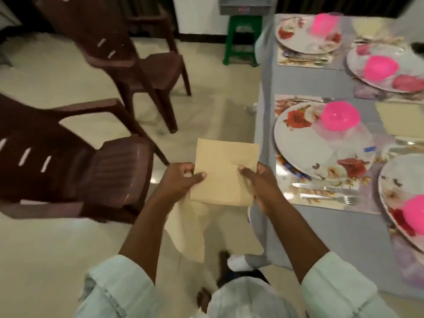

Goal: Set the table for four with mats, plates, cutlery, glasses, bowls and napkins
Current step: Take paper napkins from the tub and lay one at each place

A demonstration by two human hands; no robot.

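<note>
Both hands held a folded tan napkin above the floor, just left of the desk: the left hand pinched its left edge, the right hand its right edge, fingers curled behind. On the desk lay 4 floral plates, each with a pink bowl.

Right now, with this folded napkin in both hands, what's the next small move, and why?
Probably carry the folded napkin right, onto the table beside the nearest plate. Left hand and right hand pinch it over the floor, clear of the table. That setting shows mat, plate, pink bowl, knife and fork, but no napkin, while one lies further in.
</note>
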